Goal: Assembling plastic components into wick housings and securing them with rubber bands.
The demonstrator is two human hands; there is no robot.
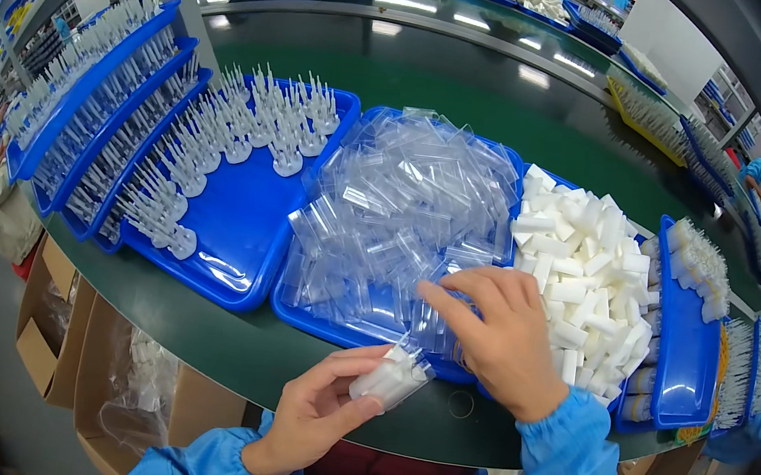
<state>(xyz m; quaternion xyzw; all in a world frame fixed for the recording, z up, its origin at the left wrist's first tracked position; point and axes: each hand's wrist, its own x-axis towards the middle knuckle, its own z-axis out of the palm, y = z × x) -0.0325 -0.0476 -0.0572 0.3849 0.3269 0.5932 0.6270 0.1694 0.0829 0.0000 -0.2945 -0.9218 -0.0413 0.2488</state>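
A small clear packet (393,375) is pinched in the left hand (319,412) over the counter (221,351) edge, while the right hand (507,336), fingers curled, is laid on the clear sleeves (394,210) in the blue tray (311,325), seemingly mid-pick; a single sleeve must be separated cleanly.

Blue tray (234,257) of white nozzle pieces (251,124) left; white foam blocks (579,264) right; cardboard boxes (54,310) below.

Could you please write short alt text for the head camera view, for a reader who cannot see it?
A person's left hand holds a small clear plastic piece while the right hand reaches into a blue tray of clear plastic pieces on a dark green bench. Beside it sit a tray of white blocks and trays of white pronged parts.
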